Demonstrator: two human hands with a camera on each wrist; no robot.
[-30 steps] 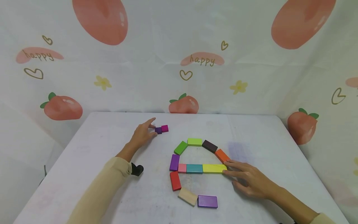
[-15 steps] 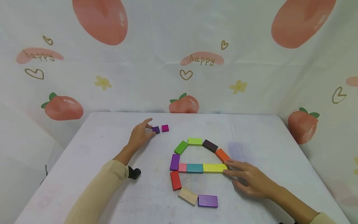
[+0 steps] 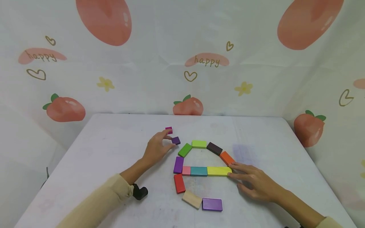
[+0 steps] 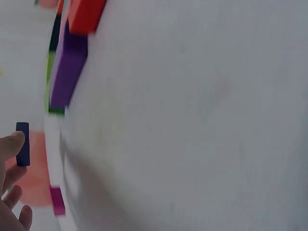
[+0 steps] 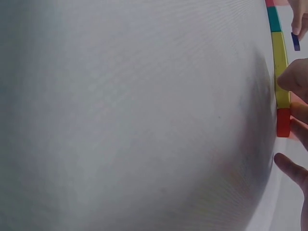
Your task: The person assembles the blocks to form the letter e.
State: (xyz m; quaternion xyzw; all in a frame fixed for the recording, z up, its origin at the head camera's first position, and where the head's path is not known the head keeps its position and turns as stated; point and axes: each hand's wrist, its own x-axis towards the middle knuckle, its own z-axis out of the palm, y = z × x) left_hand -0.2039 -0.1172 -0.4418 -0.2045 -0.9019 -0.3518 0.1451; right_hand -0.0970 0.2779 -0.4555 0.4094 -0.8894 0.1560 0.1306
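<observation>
Between thumb and fingers my left hand (image 3: 157, 147) pinches a small dark purple block (image 3: 176, 141), held off the table in the left wrist view. Just behind that hand lies a small magenta block (image 3: 169, 130). My right hand (image 3: 258, 184) rests with extended fingers at the right end of a yellow block (image 3: 219, 171), near an orange block (image 3: 227, 158). A teal block (image 3: 199, 171) and a pink block (image 3: 186, 171) continue the yellow one's row leftward. Above the row arch a purple block (image 3: 178, 165), a green block (image 3: 185, 150), a lime block (image 3: 199, 144) and a black block (image 3: 214, 148).
Below the row, a red block (image 3: 179, 183), a plain wooden block (image 3: 192, 199) and a violet block (image 3: 212, 205) curve toward the front. The white table (image 3: 99, 142) meets a printed cloth (image 3: 148, 76) at its back edge.
My left hand first drew the dark purple block left, away from the magenta one, then carried it right and nearer toward the green block. The right hand stays in place.
</observation>
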